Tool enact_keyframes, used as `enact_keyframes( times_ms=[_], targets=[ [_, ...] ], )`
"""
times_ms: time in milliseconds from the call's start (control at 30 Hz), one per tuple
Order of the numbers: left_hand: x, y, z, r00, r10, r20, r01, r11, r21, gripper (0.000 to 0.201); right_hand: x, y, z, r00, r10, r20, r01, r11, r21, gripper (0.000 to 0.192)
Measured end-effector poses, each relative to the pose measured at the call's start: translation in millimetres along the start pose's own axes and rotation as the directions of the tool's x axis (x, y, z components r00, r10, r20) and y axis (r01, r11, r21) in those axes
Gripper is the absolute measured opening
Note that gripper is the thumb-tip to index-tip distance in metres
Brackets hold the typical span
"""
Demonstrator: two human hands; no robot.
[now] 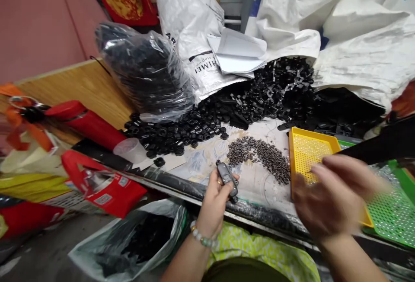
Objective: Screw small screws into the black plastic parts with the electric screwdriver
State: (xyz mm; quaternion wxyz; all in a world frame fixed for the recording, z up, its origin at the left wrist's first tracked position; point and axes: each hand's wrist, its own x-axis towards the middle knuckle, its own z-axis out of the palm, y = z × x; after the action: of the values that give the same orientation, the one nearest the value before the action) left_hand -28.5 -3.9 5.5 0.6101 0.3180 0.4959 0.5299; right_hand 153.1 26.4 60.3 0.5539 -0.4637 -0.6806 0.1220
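Observation:
My left hand grips a long dark plastic part with small knobs at its ends, the thumb pressed on its face, above the table's front edge. Smeared by motion, my right hand hovers over the yellow perforated tray. Its fingers are too blurred to show whether they hold anything. Between and beyond the hands lies a spread of small dark metal pieces on the pale table top. Black round caps are heaped behind and to the left of them.
Black plastic parts spill from white sacks at the back. A green perforated tray is at right. At left are a clear bag of black discs, a red cylinder and a plastic cup. Below hangs a lined bin.

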Motion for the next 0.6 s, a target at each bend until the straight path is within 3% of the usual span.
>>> enact_keyframes(
  times_ms=[33,67,133,233,300,367,467,533,600],
  targets=[
    [-1,2,-7.9,1.0,0.018,-0.014,-0.018,1.0,-0.01,0.03,7,4,22,0.994,-0.06,0.094,0.062,0.998,-0.021,0.041],
    [-2,4,-14.3,0.999,0.03,-0.026,-0.031,0.999,-0.017,0.03,17,9,47,0.956,-0.117,0.27,0.156,0.979,-0.128,0.029],
    [-4,8,-22.7,0.999,0.029,-0.041,-0.031,0.999,-0.037,0.03,39,20,99,0.811,0.025,0.585,0.243,0.895,-0.375,0.023],
    [-7,12,-28.3,0.999,0.013,-0.053,-0.018,0.994,-0.106,0.03,65,37,158,0.774,0.126,0.62,0.235,0.853,-0.466,0.02],
    [-7,15,-30.3,0.999,0.017,-0.048,-0.024,0.988,-0.152,0.031,71,43,176,0.776,0.145,0.614,0.214,0.855,-0.472,0.021],
    [-7,17,-31.8,0.999,0.029,-0.045,-0.036,0.987,-0.158,0.032,69,42,175,0.777,0.147,0.612,0.196,0.868,-0.457,0.026],
    [-3,19,-32.2,0.999,0.043,-0.034,-0.048,0.986,-0.159,0.033,56,29,146,0.775,0.09,0.625,0.174,0.921,-0.348,0.039],
    [-1,17,-30.2,0.999,0.044,-0.012,-0.045,0.984,-0.174,0.034,42,16,118,0.779,0.013,0.627,0.09,0.987,-0.133,0.038],
    [1,14,-26.2,0.999,0.047,0.004,-0.045,0.983,-0.177,0.033,24,5,94,0.81,-0.029,0.586,-0.051,0.991,0.12,0.027]
  ],
)
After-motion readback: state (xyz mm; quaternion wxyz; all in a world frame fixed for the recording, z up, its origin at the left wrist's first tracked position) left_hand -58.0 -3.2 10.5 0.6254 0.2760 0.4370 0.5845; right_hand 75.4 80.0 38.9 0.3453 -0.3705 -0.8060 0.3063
